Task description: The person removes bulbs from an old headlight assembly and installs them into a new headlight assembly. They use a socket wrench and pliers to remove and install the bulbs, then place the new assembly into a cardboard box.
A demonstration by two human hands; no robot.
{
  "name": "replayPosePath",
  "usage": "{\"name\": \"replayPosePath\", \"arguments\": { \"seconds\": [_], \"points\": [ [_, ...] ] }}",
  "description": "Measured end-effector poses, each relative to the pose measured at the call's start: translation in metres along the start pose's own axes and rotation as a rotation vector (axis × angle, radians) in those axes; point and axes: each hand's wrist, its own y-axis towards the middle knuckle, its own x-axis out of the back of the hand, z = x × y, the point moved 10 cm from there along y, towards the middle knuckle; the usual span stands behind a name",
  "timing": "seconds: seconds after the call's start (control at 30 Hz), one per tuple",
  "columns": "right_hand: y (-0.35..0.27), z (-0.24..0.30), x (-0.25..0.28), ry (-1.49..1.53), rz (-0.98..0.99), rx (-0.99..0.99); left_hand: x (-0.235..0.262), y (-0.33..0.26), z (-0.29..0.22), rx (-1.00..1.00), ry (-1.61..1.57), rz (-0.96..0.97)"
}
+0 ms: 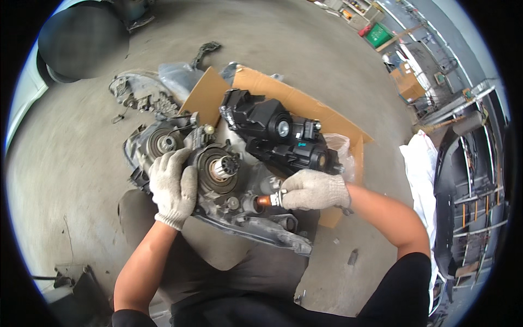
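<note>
Floor, left: a dusty part lies on the concrete floor; clear plastic is near its right end
Left hand: the gloved left hand rests on the left half of the lamp housing; its grip is loose, fingers extended and thumb a little apart; how hard it presses, I cannot tell
Lamp housing: dusty, grey and black, in front of the person's knees; two large round fittings face up
Bulb: the orange bulb points left at a small round opening in the housing's lower part; whether its tip is inside, I cannot tell
Box: two black lamp units sit in the open cardboard box, beyond the housing
Right hand: the gloved right hand has its grip closed round the bulb's base
Far right: a white sheet beside a rack of dark panels; a green bin stands farther off
</note>
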Motion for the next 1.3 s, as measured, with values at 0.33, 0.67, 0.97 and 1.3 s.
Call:
{"name": "replayPosePath", "arguments": {
  "seconds": [0.33, 0.67, 0.97, 1.3],
  "points": [
    [-0.072, -0.063, 0.026, 0.449, -0.386, 0.222, -0.007, -0.007, 0.002, 0.007, -0.026, 0.025],
    [-0.122, -0.032, 0.046, 0.517, -0.605, 0.418, -0.013, -0.013, 0.011, 0.07, -0.086, 0.053],
    [-0.128, 0.034, 0.059, -0.04, -0.946, 0.741, 0.004, 0.008, -0.082, -0.222, -0.051, 0.058],
    [-0.101, 0.082, 0.023, -0.241, -0.868, 0.996, -0.017, 0.043, -0.168, -0.338, -0.451, 0.299]
  ]
}}
